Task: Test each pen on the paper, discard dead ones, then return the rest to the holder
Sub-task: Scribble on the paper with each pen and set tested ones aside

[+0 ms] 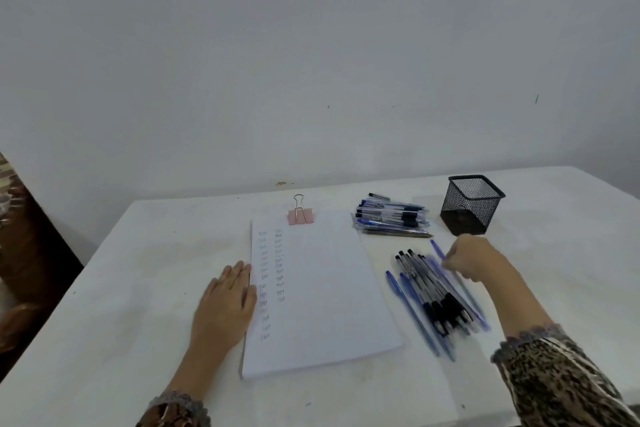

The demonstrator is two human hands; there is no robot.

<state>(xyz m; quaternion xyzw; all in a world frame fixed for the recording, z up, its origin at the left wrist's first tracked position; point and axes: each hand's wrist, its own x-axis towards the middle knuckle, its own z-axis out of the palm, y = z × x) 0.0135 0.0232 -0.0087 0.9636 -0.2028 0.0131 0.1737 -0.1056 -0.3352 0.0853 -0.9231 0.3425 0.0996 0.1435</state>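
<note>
Table (138, 288): white, grey wall (311, 45) behind.
Paper (322, 288): centre; left hand (225, 305) flat on its 9 o'clock edge.
Right hand (474, 260): pinching blue pen (437, 249) over pen pile (436, 298), 3 o'clock.
Mesh holder (471, 204): 1 o'clock.

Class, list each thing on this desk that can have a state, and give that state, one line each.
mesh holder: upright, no pens visible inside.
paper: flat, clipped, test marks on its left side.
binder clip: clamped on the paper's top edge.
far pen pile: lying beside the holder.
near pen pile: lying right of the paper.
blue pen: held by the right hand.
left hand: flat on the paper's left edge.
right hand: gripping the blue pen.
</note>
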